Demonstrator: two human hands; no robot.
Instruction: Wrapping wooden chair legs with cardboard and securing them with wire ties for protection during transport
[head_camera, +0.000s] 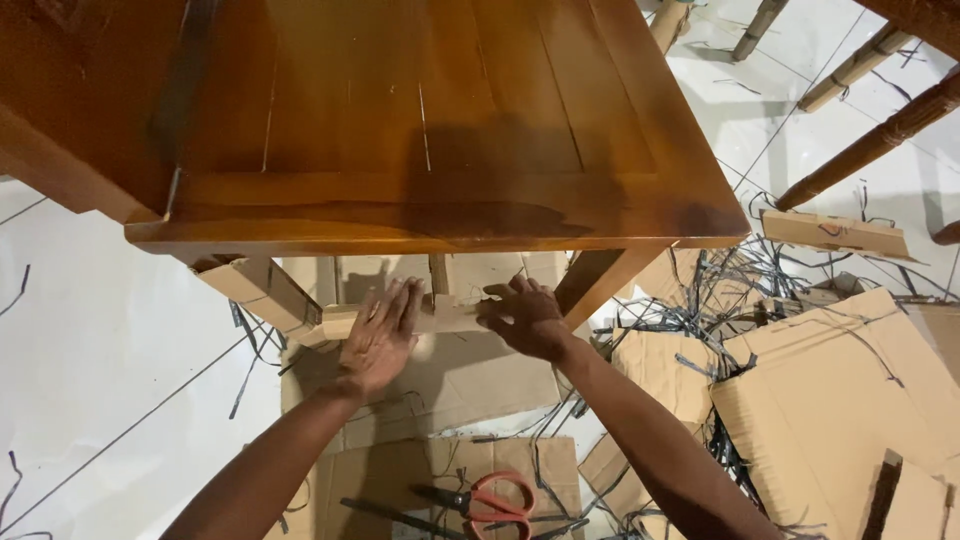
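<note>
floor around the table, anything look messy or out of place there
Yes. Cut black strapping lies tangled over the white floor among torn cardboard sheets, and orange-handled scissors lie loose on cardboard. Both hands, left and right, press on a cardboard-wrapped rail under the wooden table.
</note>
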